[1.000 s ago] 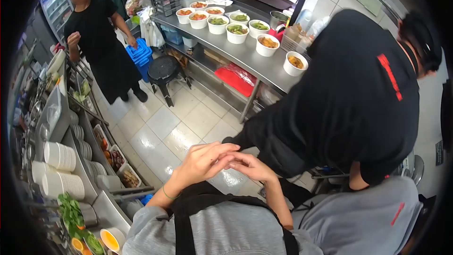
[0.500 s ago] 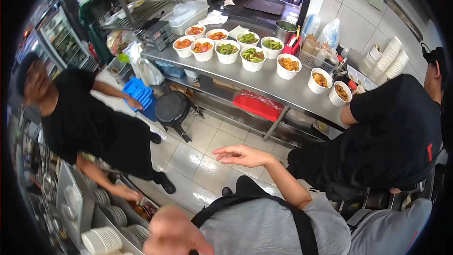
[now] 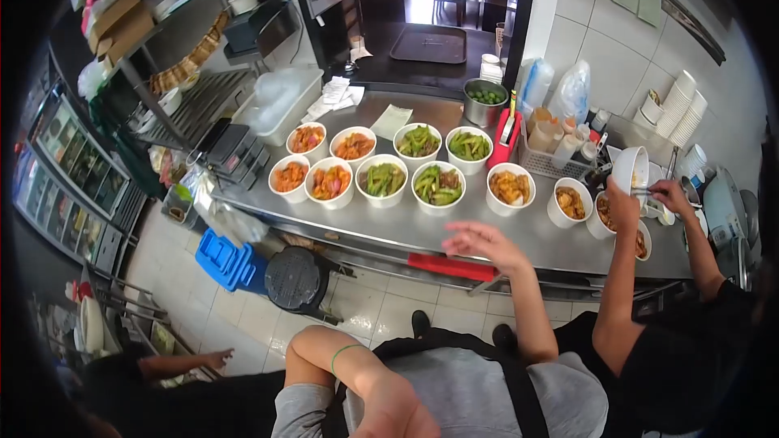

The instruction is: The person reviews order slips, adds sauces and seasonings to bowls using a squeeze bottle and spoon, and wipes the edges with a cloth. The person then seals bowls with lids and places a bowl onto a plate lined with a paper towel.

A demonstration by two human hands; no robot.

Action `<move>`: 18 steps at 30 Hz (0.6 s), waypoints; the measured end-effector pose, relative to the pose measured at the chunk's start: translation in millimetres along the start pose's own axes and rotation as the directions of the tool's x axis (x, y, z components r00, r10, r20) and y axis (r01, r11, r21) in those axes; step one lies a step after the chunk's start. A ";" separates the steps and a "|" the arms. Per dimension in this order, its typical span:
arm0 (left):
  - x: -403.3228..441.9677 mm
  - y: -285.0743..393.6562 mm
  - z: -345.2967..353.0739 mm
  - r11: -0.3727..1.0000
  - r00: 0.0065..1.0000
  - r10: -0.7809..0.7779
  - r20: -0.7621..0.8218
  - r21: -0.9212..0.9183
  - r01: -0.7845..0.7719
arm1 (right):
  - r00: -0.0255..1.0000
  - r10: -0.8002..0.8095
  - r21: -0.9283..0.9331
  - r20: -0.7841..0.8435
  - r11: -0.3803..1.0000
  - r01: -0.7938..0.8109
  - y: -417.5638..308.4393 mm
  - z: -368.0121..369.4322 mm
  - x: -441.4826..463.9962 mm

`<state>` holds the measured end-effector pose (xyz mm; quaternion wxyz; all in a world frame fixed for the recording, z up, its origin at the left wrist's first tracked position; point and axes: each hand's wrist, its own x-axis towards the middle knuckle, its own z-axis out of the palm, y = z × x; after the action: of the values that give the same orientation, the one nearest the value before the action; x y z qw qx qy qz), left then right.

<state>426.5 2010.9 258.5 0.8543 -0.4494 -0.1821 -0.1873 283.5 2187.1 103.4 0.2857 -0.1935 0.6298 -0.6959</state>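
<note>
Near the front edge of the counter (image 3: 365, 225), the right hand (image 3: 484, 245) is loosely open, holding nothing, near the bowls (image 3: 438, 186), which stand behind a bare strip. The left hand (image 3: 396, 412) is cut off; its grip cannot be told.

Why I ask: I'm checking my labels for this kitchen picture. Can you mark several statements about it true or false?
1. The metal pot holds green items. True.
2. The stool is white. False: the stool is black.
3. The person's right hand grips a bottle. False: the right hand is empty.
4. A co-worker's hand holds a white bowl. True.
5. The green band is on the right arm. False: it is on the left.
</note>
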 end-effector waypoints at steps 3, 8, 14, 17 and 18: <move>-39.9 -25.9 -7.2 0.994 0.999 -0.035 -0.024 0.098 0.038 | 0.990 -0.136 -0.094 -0.022 0.987 0.134 -42.9 -29.4 84.3; -95.3 -66.3 -26.9 0.958 0.991 -0.114 -0.064 0.255 0.127 | 0.978 -0.041 0.089 -0.204 0.994 0.060 -58.0 -97.8 280.3; -151.4 -120.8 -62.5 0.884 0.967 -0.214 -0.138 0.394 0.252 | 0.719 0.206 -0.056 -0.664 0.945 -0.322 1.8 -178.3 458.4; -171.6 -157.1 -89.4 0.870 0.942 -0.335 0.024 0.393 0.299 | 0.640 0.162 -0.223 -0.751 0.850 -0.477 58.3 -210.8 497.3; -180.6 -171.2 -96.5 0.878 0.927 -0.361 0.100 0.370 0.303 | 0.686 0.116 -0.323 -0.718 0.818 -0.476 79.7 -223.2 509.2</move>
<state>201.5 1868.5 240.6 0.8569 -0.2673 -0.3572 -0.2582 -232.6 2028.0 -50.8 0.0942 0.1127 0.8658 -0.4784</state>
